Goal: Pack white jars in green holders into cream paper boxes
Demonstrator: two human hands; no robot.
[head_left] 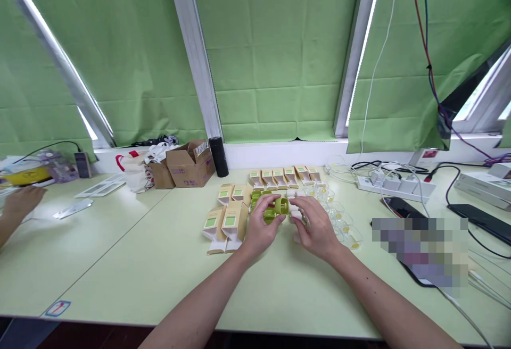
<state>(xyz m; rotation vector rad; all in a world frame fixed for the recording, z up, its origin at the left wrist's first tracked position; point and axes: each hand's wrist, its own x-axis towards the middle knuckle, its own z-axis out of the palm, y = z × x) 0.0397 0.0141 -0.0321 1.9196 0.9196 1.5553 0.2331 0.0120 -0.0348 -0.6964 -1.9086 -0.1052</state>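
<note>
Between the thumb and fingers of my left hand (261, 226) is a small olive-green plastic ring-shaped piece (282, 206), held above the table. My right hand (316, 225) is just right of it, thumb and index finger curved and apart; I see no clear grip on anything. More green plastic pieces (257, 196) lie behind my left hand. Small white pieces (294, 193) stand in a column behind my right fingers, partly hidden. Clear plastic cups or covers (344, 218) with yellowish centres sit to the right of my right hand.
Opened tan cartons with green squares (235, 220) stand left of my hands, with a row of similar cartons (278, 177) behind. Farther back are a cardboard box (190, 164) and a black cylinder (218, 156). A power strip (397, 187), cables and phones lie right. Another person's hand (22, 202) is far left.
</note>
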